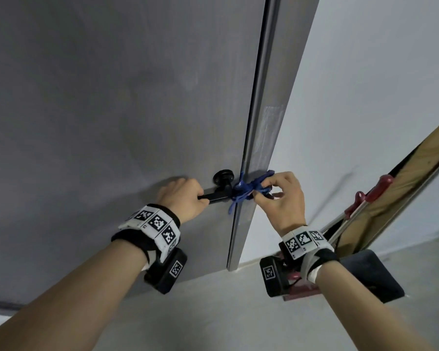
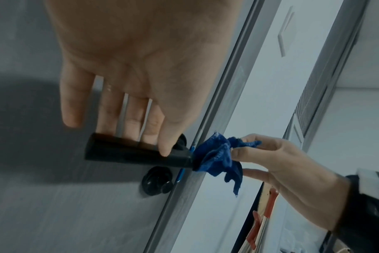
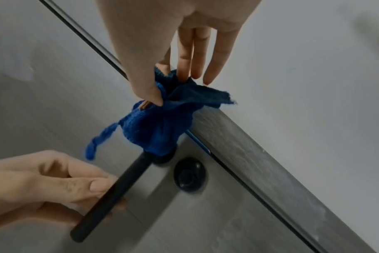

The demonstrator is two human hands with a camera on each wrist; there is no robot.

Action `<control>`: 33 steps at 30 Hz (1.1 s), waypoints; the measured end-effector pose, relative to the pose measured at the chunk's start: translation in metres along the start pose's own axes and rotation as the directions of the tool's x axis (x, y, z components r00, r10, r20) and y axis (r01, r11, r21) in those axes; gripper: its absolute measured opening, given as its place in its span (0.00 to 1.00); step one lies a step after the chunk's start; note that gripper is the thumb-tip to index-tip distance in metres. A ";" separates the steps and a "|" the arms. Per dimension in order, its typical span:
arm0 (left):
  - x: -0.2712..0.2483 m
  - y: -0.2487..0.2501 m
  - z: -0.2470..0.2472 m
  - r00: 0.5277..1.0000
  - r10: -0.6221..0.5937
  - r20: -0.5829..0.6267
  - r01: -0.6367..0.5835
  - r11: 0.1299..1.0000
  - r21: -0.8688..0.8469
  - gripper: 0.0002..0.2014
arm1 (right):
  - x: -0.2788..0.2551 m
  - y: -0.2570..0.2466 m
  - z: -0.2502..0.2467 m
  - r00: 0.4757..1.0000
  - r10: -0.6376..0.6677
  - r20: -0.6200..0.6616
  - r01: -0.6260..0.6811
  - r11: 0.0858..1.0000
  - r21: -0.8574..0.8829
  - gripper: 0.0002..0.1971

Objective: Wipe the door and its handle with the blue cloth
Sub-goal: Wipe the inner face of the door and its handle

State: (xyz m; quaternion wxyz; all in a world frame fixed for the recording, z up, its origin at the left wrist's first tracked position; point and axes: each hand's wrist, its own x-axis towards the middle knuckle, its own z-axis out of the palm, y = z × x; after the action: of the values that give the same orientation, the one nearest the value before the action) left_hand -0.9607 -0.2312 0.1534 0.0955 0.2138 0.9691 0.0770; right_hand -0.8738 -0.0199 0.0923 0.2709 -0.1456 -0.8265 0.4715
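A grey door (image 1: 117, 102) carries a black lever handle (image 1: 214, 195) near its right edge. My left hand (image 1: 195, 196) grips the free end of the lever, thumb on its front (image 2: 163, 149) and fingers curled behind it. The blue cloth (image 1: 246, 187) is bunched over the pivot end of the handle (image 3: 110, 196). My right hand (image 1: 261, 190) pinches the cloth (image 3: 160, 126) between thumb and fingertips, with a loose strip of cloth hanging down. In the left wrist view the cloth (image 2: 214, 159) sits right at the end of the lever (image 2: 136, 154).
A round black lock (image 1: 223, 176) sits just beside the handle. The grey door frame (image 1: 266, 138) borders a white wall (image 1: 365, 97). A red-fitted metal pole (image 1: 360, 206) and a wooden board (image 1: 416, 168) lean at the right, above a dark flat object (image 1: 370, 277) on the floor.
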 end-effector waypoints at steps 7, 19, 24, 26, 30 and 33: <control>-0.003 0.018 -0.049 0.991 0.108 -0.079 -0.125 0.957 -0.261 0.10 | 0.012 -0.051 -0.043 0.993 0.044 0.106 -0.052 0.996 0.075 0.09; -0.009 0.083 -0.111 0.915 0.277 -0.294 -0.397 0.747 -0.533 0.07 | 0.066 -0.115 -0.105 0.949 -0.167 0.268 0.139 0.983 0.120 0.08; 0.007 0.099 -0.109 0.899 0.024 -0.438 -0.338 0.675 -0.656 0.10 | 0.100 -0.103 -0.110 0.925 -0.222 0.308 0.158 0.963 0.220 0.19; 0.012 0.107 -0.108 0.873 -0.066 -0.484 -0.327 0.658 -0.678 0.09 | 0.117 -0.100 -0.108 0.928 -0.291 0.233 0.243 0.946 0.212 0.15; 0.025 0.118 -0.110 0.814 -0.178 -0.553 -0.327 0.647 -0.689 0.07 | 0.150 -0.095 -0.104 0.826 -0.557 0.091 0.545 0.829 0.127 0.09; 0.033 0.115 -0.105 0.779 -0.261 -0.570 -0.257 0.697 -0.670 0.05 | 0.153 -0.091 -0.096 0.713 -0.690 0.125 0.699 0.714 -0.047 0.06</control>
State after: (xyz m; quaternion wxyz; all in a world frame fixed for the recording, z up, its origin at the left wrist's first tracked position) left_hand -0.9674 -0.1256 0.2721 -0.1568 0.1199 0.8344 0.5146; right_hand -0.9404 0.0773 0.2570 0.3803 0.1867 -0.8535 0.3035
